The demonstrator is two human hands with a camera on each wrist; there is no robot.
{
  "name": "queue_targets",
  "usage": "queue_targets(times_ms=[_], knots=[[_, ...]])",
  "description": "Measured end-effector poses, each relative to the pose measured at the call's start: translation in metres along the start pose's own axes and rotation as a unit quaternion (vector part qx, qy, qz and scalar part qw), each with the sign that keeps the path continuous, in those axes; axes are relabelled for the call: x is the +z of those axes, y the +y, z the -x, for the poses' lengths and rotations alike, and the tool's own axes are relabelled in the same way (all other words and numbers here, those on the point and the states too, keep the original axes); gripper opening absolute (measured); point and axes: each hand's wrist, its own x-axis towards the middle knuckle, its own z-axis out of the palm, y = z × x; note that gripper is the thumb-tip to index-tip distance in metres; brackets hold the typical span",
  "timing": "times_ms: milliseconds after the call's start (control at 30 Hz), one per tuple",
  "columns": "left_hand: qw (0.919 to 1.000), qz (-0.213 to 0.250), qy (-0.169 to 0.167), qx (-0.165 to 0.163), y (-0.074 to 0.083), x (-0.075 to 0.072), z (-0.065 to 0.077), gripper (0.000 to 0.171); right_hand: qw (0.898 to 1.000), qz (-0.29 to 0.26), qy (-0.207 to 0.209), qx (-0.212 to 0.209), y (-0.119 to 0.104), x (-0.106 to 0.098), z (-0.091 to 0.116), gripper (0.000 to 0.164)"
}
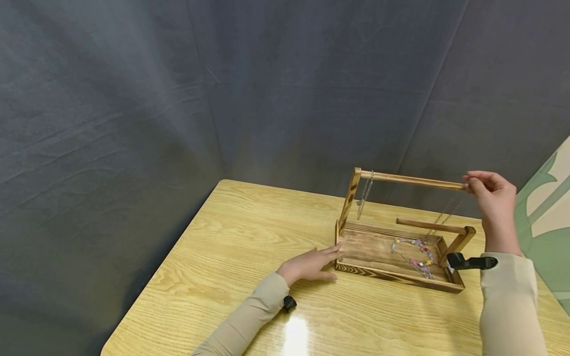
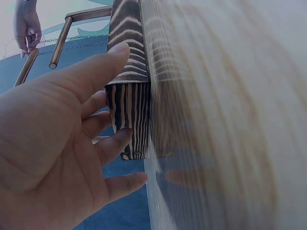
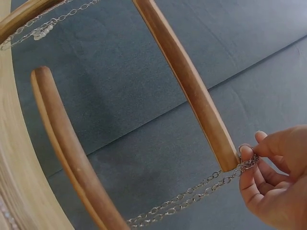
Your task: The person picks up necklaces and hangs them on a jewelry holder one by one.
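The right hand (image 3: pixel 280 179) pinches a chain (image 3: pixel 208 190) at a bar's (image 3: pixel 192 91) tip. The left hand (image 1: pixel 311 264), fingers (image 2: pixel 115 146) spread, touches a tray (image 1: pixel 396 277).

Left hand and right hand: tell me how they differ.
The left hand is low, at one end of the wooden tray; the right hand is raised, at the free end of the upper bar. The left hand has its fingers spread; the right hand pinches a chain. Both are bare and come out of beige sleeves.
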Motion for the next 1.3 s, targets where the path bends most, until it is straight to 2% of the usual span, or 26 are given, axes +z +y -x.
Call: queue_targets(times_ms=[300, 733, 1033, 1300], knots=[[1.0, -0.001, 0.001, 0.0, 0.001, 0.0, 0.001, 0.071, 1.0, -0.012, -0.015, -0.007, -0.003, 0.004, 0.0, 0.016], [0.9999, -0.01, 0.002, 0.003, 0.001, 0.0, 0.001, 0.071, 1.0, 0.007, -0.023, -0.009, -0.001, 0.01, 0.004, 0.016], [1.0, -0.003, 0.002, 0.004, 0.001, 0.002, 0.001, 0.07, 0.998, 0.051, -0.024, -0.014, -0.001, 0.016, 0.007, 0.016], [0.9998, -0.016, 0.006, 0.006, 0.004, -0.002, 0.002, 0.07, 0.996, 0.083, -0.036, -0.014, -0.007, 0.024, 0.01, 0.017]])
